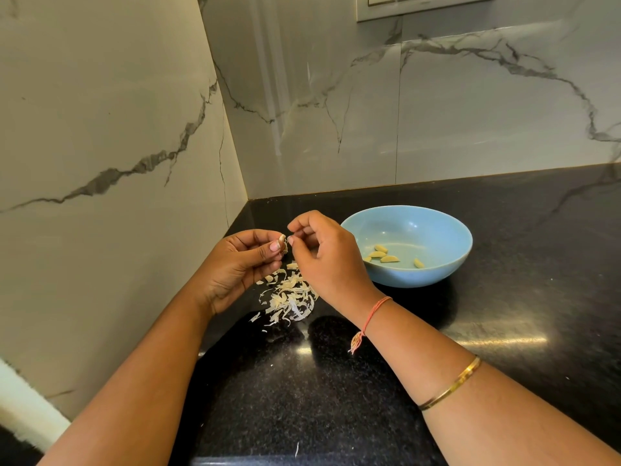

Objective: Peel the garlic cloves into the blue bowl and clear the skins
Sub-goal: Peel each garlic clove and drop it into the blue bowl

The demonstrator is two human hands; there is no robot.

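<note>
My left hand (240,267) pinches a small garlic clove (284,245) between thumb and fingertips, above the counter. My right hand (324,255) is beside it, fingers curled, its fingertips touching the clove's tip. Below both hands lies a pile of pale garlic skins (290,299) on the black counter. The blue bowl (447,230) stands just right of my right hand and holds several peeled yellow cloves (381,254).
The black speckled counter (504,331) runs into a corner of marble-look walls (100,129) on the left and behind. A single skin scrap (297,449) lies near the front edge. A switch plate (423,5) is high on the back wall.
</note>
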